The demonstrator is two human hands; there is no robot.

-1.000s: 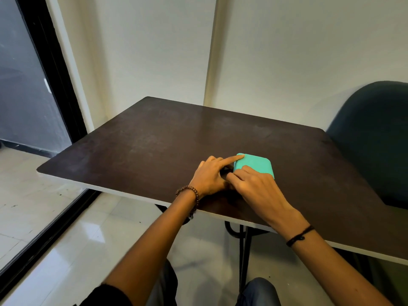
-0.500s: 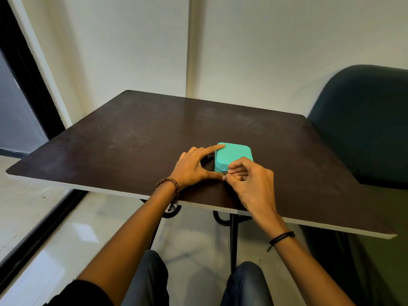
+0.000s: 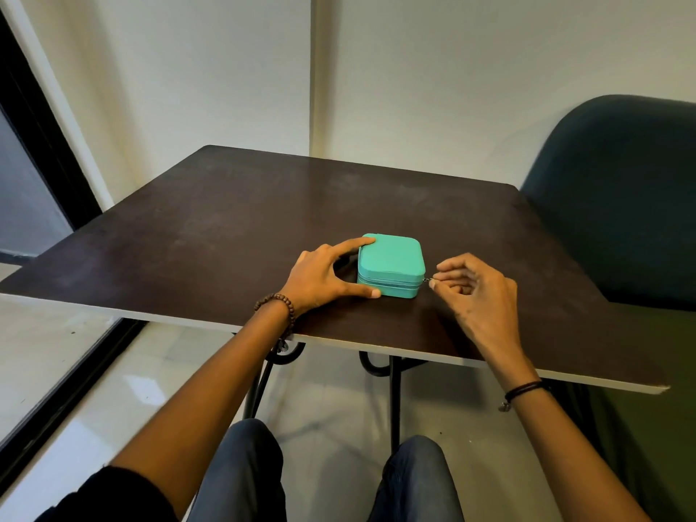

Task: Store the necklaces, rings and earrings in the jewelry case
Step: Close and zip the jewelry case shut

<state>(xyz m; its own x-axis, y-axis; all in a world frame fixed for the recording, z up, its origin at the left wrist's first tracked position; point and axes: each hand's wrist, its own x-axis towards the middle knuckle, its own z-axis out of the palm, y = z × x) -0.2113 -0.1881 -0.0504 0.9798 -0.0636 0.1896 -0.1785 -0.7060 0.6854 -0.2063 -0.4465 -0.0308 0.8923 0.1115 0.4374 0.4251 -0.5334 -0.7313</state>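
Note:
A small turquoise jewelry case (image 3: 391, 263) lies closed on the dark brown table (image 3: 233, 220), near its front edge. My left hand (image 3: 324, 276) steadies the case from the left: index finger on the lid's far left corner, thumb against the front wall. My right hand (image 3: 470, 292) is at the case's front right corner and pinches the small metal zipper pull (image 3: 427, 280) between thumb and index finger. No necklaces, rings or earrings are visible.
A dark teal chair (image 3: 617, 205) stands at the table's right side. White walls lie behind the table, and a black-framed glass door (image 3: 34, 175) is on the left. My knees are under the table's front edge.
My right hand has moved from the case's front left corner along the front to its right corner, pinching the zipper pull. My left hand stayed on the case's left side.

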